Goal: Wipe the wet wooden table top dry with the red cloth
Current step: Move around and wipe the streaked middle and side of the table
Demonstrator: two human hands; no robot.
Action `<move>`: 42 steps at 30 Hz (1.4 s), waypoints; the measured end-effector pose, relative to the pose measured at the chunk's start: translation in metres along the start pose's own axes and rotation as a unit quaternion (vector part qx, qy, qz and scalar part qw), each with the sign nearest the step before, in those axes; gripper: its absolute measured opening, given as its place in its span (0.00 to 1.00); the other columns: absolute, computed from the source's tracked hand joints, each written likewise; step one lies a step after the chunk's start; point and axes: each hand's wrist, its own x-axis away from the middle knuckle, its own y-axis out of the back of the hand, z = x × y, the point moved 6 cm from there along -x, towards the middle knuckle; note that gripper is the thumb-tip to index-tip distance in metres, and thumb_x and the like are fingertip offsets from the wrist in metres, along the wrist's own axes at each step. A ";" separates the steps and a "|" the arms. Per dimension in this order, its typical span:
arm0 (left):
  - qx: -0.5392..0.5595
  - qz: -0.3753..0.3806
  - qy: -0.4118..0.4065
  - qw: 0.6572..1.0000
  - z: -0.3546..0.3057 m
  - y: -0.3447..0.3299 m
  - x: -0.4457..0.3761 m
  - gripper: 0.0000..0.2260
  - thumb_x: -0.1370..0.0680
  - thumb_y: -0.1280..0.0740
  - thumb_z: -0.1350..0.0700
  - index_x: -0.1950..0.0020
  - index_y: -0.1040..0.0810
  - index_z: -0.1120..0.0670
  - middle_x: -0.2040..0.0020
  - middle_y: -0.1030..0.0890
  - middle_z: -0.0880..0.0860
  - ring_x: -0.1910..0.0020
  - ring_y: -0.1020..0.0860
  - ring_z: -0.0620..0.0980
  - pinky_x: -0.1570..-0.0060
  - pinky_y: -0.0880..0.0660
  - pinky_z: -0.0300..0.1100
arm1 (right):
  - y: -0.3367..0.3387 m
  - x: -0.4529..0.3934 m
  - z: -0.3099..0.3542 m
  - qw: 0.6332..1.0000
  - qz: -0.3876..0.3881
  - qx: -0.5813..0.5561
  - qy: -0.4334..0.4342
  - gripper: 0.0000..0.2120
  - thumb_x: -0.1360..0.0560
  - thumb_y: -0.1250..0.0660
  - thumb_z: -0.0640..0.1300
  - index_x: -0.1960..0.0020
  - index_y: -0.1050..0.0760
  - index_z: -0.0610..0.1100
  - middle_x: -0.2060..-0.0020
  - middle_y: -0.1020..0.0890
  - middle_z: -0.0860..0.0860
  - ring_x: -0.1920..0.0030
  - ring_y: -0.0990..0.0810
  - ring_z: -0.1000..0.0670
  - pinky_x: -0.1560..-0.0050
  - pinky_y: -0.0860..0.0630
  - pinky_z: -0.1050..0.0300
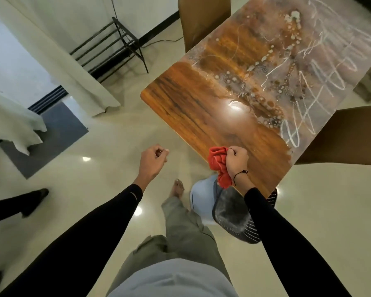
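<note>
The wooden table top [193,108] stretches from the middle of the view to the upper right. Its far half is covered with foamy streaks and drops of water [298,67]; the near part looks smoother and shiny. My right hand [237,162] grips the bunched red cloth [220,163] at the table's near edge, with the cloth hanging down past the edge. Over the floor, left of the table, my left hand [153,158] hangs with its fingers curled and holds nothing.
A brown chair [204,20] stands at the table's far left side and another brown chair [343,136] at its right. A pale blue bucket [201,198] and a dark mesh seat [234,219] sit below the near edge. Another person's leg [15,204] is at the left.
</note>
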 end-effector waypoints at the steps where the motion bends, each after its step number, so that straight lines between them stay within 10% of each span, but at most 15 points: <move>1: 0.006 -0.001 0.005 1.000 0.007 -0.003 0.012 0.08 0.14 0.29 0.57 0.46 0.15 0.62 0.58 0.13 0.60 0.61 0.17 0.52 0.45 0.16 0.58 | 0.002 0.005 -0.004 1.000 0.000 -0.002 0.002 0.16 0.20 0.42 0.29 0.65 0.25 0.37 0.67 0.25 0.39 0.62 0.26 0.43 0.58 0.28 0.46; 9: 0.027 0.008 0.016 0.999 0.025 -0.046 0.109 0.08 0.15 0.28 0.57 0.47 0.14 0.61 0.58 0.13 0.60 0.62 0.18 0.52 0.45 0.16 0.58 | 0.044 0.039 -0.031 0.996 -0.001 -0.067 -0.053 0.17 0.20 0.44 0.29 0.59 0.19 0.34 0.63 0.22 0.38 0.59 0.21 0.37 0.49 0.17 0.34; 17: 0.055 0.009 0.024 0.998 -0.009 -0.127 0.153 0.08 0.14 0.28 0.57 0.46 0.15 0.62 0.57 0.13 0.62 0.58 0.17 0.58 0.44 0.17 0.61 | 0.106 0.019 -0.068 0.997 0.015 -0.069 -0.035 0.22 0.20 0.45 0.28 0.69 0.28 0.44 0.73 0.28 0.48 0.73 0.28 0.53 0.66 0.29 0.57; 21: 0.066 -0.015 0.039 0.997 -0.028 -0.182 0.167 0.09 0.14 0.28 0.57 0.46 0.15 0.63 0.58 0.13 0.62 0.54 0.15 0.66 0.44 0.17 0.62 | 0.140 -0.007 -0.094 0.995 0.055 -0.075 -0.034 0.21 0.20 0.45 0.28 0.67 0.29 0.44 0.69 0.29 0.46 0.65 0.30 0.47 0.60 0.32 0.52; 27: 0.103 -0.077 0.074 0.989 -0.055 -0.272 0.190 0.08 0.14 0.29 0.57 0.45 0.15 0.62 0.58 0.13 0.60 0.60 0.16 0.54 0.43 0.16 0.58 | 0.202 -0.056 -0.132 0.985 0.118 -0.111 -0.066 0.22 0.17 0.45 0.30 0.66 0.29 0.46 0.79 0.25 0.58 0.79 0.27 0.60 0.73 0.26 0.64; 36: 0.171 -0.143 0.134 0.966 -0.051 -0.305 0.208 0.09 0.13 0.32 0.59 0.44 0.15 0.63 0.58 0.13 0.63 0.59 0.17 0.56 0.45 0.17 0.57 | 0.214 -0.074 -0.139 0.967 0.249 -0.021 0.057 0.13 0.17 0.40 0.29 0.50 0.22 0.43 0.59 0.18 0.46 0.67 0.20 0.53 0.63 0.20 0.57; 39: 0.189 -0.179 0.161 0.952 -0.032 -0.289 0.204 0.08 0.13 0.32 0.59 0.45 0.15 0.61 0.61 0.15 0.57 0.63 0.18 0.51 0.53 0.18 0.52 | 0.177 -0.061 -0.122 0.917 0.308 0.116 0.225 0.21 0.18 0.40 0.26 0.34 0.17 0.41 0.31 0.20 0.45 0.41 0.18 0.48 0.39 0.17 0.56; 42: 0.190 -0.205 0.177 0.944 -0.020 -0.281 0.202 0.08 0.14 0.30 0.58 0.48 0.15 0.61 0.63 0.15 0.55 0.66 0.18 0.47 0.57 0.20 0.44 | 0.123 -0.037 -0.113 0.744 0.394 0.318 0.435 0.25 0.16 0.39 0.32 0.23 0.20 0.47 0.19 0.29 0.51 0.26 0.30 0.43 0.27 0.27 0.48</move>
